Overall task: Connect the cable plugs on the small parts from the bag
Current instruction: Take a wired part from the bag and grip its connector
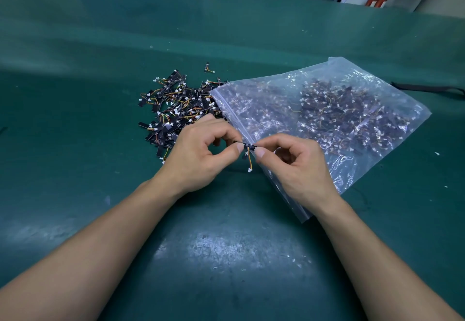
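Thumb and forefinger of the left hand (198, 154) and right hand (297, 162) pinch opposite ends of a small black strip-shaped circuit part (249, 147), its orange-yellow cable with white plug (249, 169) dangling free. Behind lie a loose pile of matching black parts (176, 109) and a clear plastic zip bag (327, 119) on the green table mat (226, 257).
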The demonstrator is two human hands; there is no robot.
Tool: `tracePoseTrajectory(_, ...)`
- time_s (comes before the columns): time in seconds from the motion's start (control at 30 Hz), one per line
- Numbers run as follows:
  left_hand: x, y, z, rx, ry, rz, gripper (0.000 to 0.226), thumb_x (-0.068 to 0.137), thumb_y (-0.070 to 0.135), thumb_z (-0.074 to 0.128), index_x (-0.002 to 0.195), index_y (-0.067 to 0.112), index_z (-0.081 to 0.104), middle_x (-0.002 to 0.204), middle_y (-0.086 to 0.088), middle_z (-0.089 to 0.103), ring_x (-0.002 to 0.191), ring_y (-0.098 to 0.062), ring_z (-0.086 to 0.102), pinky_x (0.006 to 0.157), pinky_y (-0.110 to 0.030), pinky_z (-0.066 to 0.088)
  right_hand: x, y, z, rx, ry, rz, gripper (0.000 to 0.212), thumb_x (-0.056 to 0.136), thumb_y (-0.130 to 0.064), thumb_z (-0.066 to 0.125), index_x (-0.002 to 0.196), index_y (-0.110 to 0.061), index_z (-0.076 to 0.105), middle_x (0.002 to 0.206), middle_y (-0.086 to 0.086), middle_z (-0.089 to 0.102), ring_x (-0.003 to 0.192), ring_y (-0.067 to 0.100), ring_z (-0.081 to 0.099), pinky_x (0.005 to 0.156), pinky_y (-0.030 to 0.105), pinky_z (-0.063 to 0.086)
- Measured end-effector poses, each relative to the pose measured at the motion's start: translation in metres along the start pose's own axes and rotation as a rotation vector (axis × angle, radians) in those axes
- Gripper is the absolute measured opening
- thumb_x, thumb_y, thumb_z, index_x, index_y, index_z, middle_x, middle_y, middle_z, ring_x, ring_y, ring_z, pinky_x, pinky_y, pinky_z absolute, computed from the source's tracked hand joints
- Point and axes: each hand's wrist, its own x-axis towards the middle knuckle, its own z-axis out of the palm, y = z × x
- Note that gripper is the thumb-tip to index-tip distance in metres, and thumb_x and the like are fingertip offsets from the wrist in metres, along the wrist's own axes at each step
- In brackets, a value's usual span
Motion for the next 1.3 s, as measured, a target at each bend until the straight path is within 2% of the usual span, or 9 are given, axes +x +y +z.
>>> tracePoseTrajectory(0.1, -0.0004, 0.0008, 0.0003, 0.001, -0.015, -0.005, 0.01, 0.087, 0.02, 0.068, 0.077, 0.018, 0.067, 0.075, 0.007, 0.066, 0.075, -0.018, 0.052, 0.072, -0.036, 0.045, 0.0008, -0.0011, 0.0005, 0.0, -0.005, -0.003, 0.01, 0.087, -0.024, 0.069, 0.079, -0.022, 0.075, 0.066, 0.002, 0.068, 0.052, 0.008, 0.044, 0.052, 0.021, 0.037)
tracePoseTrajectory(0.23, -0.0011, 0.0016, -0.0017, -0.024, -0.04, -0.025, 0.017, 0.087, 0.03, 0.064, 0.083, 0.015, 0.072, 0.08, 0.007, 0.069, 0.08, -0.02, 0.056, 0.074, -0.036, 0.046, 0.0008, -0.0021, 0.0002, -0.037, -0.002, -0.029, 0.011, 0.087, -0.024, 0.069, 0.077, -0.027, 0.073, 0.065, -0.007, 0.068, 0.052, 0.007, 0.046, 0.052, 0.018, 0.038)
tracePoseTrajectory(0.37, -0.0006, 0.0041, -0.0002, -0.047, -0.034, -0.047, 0.008, 0.085, 0.019, 0.069, 0.079, 0.024, 0.07, 0.077, 0.009, 0.068, 0.078, -0.018, 0.056, 0.073, -0.034, 0.047, 0.0008, -0.0013, 0.0012, -0.035, -0.008, -0.022, 0.01, 0.086, -0.026, 0.069, 0.078, -0.03, 0.074, 0.066, -0.009, 0.07, 0.052, 0.016, 0.049, 0.053, 0.022, 0.04)
tracePoseTrajectory(0.47, 0.0003, 0.0045, -0.0007, -0.078, -0.013, -0.074, 0.013, 0.085, 0.018, 0.069, 0.078, 0.03, 0.066, 0.075, 0.007, 0.068, 0.077, -0.015, 0.055, 0.073, -0.028, 0.046, 0.0007, 0.0003, 0.0004, 0.013, -0.006, 0.007, 0.006, 0.086, -0.031, 0.071, 0.084, -0.028, 0.076, 0.069, 0.003, 0.07, 0.053, 0.021, 0.05, 0.052, 0.03, 0.041)
tracePoseTrajectory(0.57, 0.0003, 0.0052, -0.0003, -0.079, -0.014, -0.077, 0.013, 0.085, 0.019, 0.07, 0.079, 0.03, 0.067, 0.075, 0.009, 0.067, 0.076, -0.013, 0.055, 0.073, -0.024, 0.045, 0.0004, 0.0002, -0.0005, 0.063, 0.001, 0.012, 0.012, 0.085, -0.037, 0.069, 0.085, -0.027, 0.076, 0.072, 0.01, 0.071, 0.063, 0.038, 0.062, 0.059, 0.047, 0.049)
tracePoseTrajectory(0.77, -0.0009, 0.0053, 0.0014, -0.077, -0.044, -0.068, 0.005, 0.086, 0.03, 0.067, 0.089, 0.033, 0.07, 0.081, 0.013, 0.069, 0.081, -0.015, 0.057, 0.073, -0.026, 0.046, 0.0023, -0.0009, -0.0011, 0.007, 0.009, -0.003, 0.015, 0.087, -0.023, 0.067, 0.074, -0.028, 0.073, 0.062, -0.01, 0.066, 0.05, 0.004, 0.043, 0.051, 0.017, 0.035)
tracePoseTrajectory(0.97, -0.0006, 0.006, 0.0028, -0.058, -0.009, -0.072, 0.01, 0.085, 0.018, 0.07, 0.082, 0.028, 0.069, 0.076, 0.013, 0.066, 0.078, -0.009, 0.055, 0.072, -0.017, 0.04, 0.0011, -0.001, -0.0016, 0.024, 0.005, -0.004, 0.012, 0.087, -0.023, 0.068, 0.077, -0.026, 0.074, 0.065, -0.005, 0.069, 0.052, 0.008, 0.045, 0.05, 0.025, 0.036)
tracePoseTrajectory(1.07, 0.0, 0.0067, 0.0033, -0.017, 0.006, -0.051, 0.011, 0.086, 0.015, 0.069, 0.082, 0.026, 0.068, 0.075, 0.018, 0.062, 0.076, -0.004, 0.052, 0.072, -0.013, 0.038, 0.0007, 0.0003, -0.0012, 0.045, 0.025, 0.004, 0.007, 0.085, -0.025, 0.071, 0.084, -0.031, 0.075, 0.068, -0.005, 0.068, 0.05, 0.007, 0.043, 0.049, 0.019, 0.035)
tracePoseTrajectory(1.3, -0.0001, 0.0058, 0.0022, -0.003, -0.008, -0.016, 0.003, 0.085, 0.018, 0.071, 0.087, 0.02, 0.071, 0.079, 0.012, 0.066, 0.081, -0.011, 0.056, 0.073, -0.021, 0.043, 0.0017, 0.0018, -0.0015, -0.045, 0.058, -0.074, 0.01, 0.089, -0.023, 0.07, 0.08, -0.025, 0.074, 0.069, -0.01, 0.07, 0.054, 0.022, 0.053, 0.052, 0.029, 0.043)
